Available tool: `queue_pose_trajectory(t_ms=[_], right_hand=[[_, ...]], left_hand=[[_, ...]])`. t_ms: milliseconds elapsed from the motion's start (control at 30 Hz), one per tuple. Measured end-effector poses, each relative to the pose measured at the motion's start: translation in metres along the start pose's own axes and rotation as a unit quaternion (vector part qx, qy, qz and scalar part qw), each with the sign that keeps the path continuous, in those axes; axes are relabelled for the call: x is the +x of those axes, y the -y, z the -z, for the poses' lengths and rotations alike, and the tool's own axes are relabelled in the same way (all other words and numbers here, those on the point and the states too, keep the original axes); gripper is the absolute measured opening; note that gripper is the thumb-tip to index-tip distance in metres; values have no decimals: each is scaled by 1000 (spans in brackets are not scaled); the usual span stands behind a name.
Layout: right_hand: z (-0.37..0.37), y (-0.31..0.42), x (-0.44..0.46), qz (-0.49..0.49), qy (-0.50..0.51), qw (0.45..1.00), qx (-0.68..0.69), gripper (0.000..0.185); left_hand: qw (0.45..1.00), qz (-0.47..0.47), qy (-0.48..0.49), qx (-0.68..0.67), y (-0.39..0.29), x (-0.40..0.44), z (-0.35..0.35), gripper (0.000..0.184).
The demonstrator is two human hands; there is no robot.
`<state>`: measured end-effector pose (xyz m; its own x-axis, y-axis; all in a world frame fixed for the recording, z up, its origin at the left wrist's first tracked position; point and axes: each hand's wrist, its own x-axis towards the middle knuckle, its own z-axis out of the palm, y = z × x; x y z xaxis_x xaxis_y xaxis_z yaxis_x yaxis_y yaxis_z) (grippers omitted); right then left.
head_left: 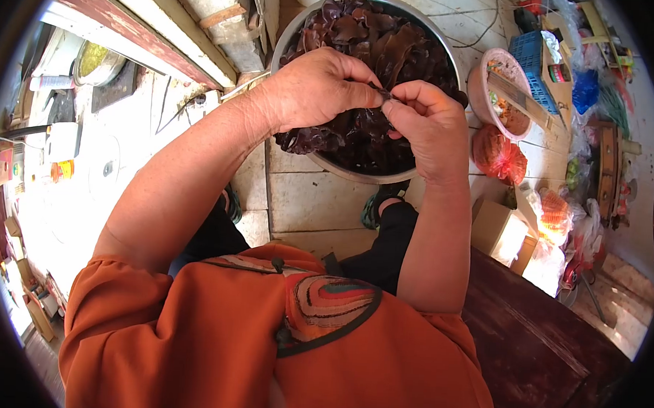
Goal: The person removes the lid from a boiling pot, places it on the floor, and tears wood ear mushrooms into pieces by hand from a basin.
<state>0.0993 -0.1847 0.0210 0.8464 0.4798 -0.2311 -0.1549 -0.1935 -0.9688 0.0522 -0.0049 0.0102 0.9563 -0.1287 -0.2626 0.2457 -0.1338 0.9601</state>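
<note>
A wide metal basin (448, 45) heaped with dark brown, wet-looking, leafy pieces (392, 50) stands on the tiled floor in front of me. Over it, my left hand (323, 89) and my right hand (431, 125) meet, thumbs and forefingers pinched together. Between the fingertips is a small dark piece (385, 94), which both hands grip. One larger clump (311, 139) lies at the basin's near left edge, below my left wrist.
Right of the basin are a pink tub (478, 94) with a board across it, a blue crate (526, 63), a red bag (498, 154) and cardboard boxes (497, 230). A dark red wooden surface (540, 344) is at the lower right. A wooden frame (160, 25) stands upper left.
</note>
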Motion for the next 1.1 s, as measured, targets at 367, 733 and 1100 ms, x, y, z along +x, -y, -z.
queue_pose_trajectory(t_ms=[367,733,1100], right_hand=[[-13,-7,-3,132,-22,991,-24,9],[-15,-18,6,200,-111,973,39,9],[-15,-17,9,194,-190,960,67,10]], left_hand=[[966,37,-55,-250,17,-2,-11,18],[943,46,-111,-312,6,0,-10,18],[892,83,-198,-399,8,4,-7,17]])
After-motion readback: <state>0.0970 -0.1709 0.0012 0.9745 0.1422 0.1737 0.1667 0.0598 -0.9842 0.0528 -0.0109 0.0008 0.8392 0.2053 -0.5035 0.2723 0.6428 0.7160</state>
